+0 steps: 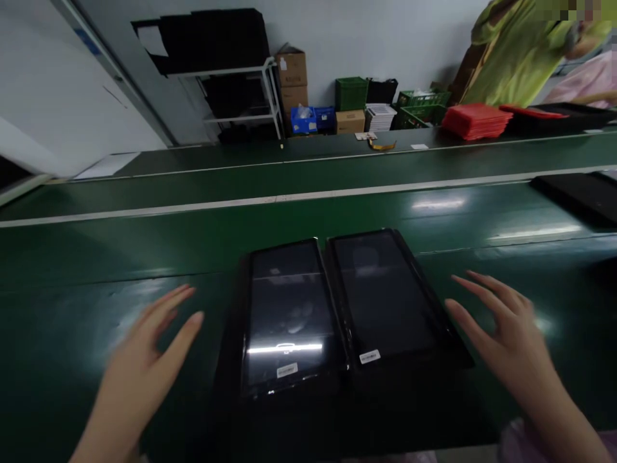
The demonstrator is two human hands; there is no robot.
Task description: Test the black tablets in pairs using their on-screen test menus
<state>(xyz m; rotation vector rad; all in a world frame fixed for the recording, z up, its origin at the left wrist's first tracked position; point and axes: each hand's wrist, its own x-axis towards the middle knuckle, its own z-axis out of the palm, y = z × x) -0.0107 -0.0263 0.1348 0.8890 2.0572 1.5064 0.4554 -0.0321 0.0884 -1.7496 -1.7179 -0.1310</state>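
Two dark, glossy, tablet-like screen panels lie side by side on a black mat (395,411) on the green bench. The left panel (289,302) has a white barcode label near its lower edge and reflects a bright light strip. The right panel (385,289) carries a similar label at its lower left. My left hand (154,341) hovers to the left of the panels, thumb and fingers apart, holding nothing. Over on the other side, my right hand (506,328) is just beside the right panel's edge, also spread and without anything in it.
Beyond the green bench (96,251) runs a raised strip with a stack of red sheets (475,121) and a small orange-brown piece (382,146). More dark panels (583,196) lie at right. Behind stand a rack (241,96), crates and cartons. A person in yellow-green (511,54) stands back right.
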